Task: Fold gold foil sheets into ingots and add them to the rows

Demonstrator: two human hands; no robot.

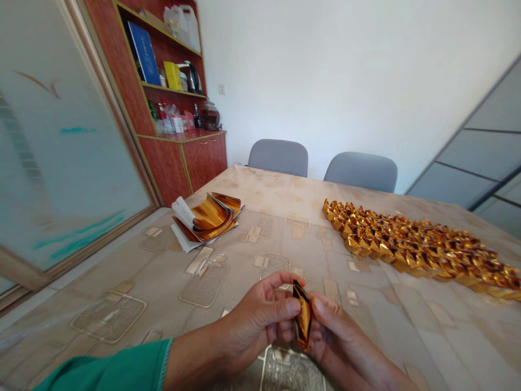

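Observation:
A small folded gold foil paper piece (303, 315) stands upright between my two hands, above the near part of the table. My left hand (264, 312) pinches its left side, the thumb on the near face and the index finger at the top tip. From the right, my right hand (337, 331) grips the other edge, with its thumb beside the paper and its other fingers partly hidden behind. A loose stack of gold foil sheets (214, 217) with white backs lies curled at the left. Rows of folded gold foil pieces (407, 239) are packed together at the right.
A patterned cloth covers the table (252, 260). Two grey chairs (279, 156) stand along its far edge. Behind at the left is a red-brown cabinet (183, 157) with bottles, a kettle (193, 79) and a glass jar (210, 115). A sliding glass door (73, 136) borders the left.

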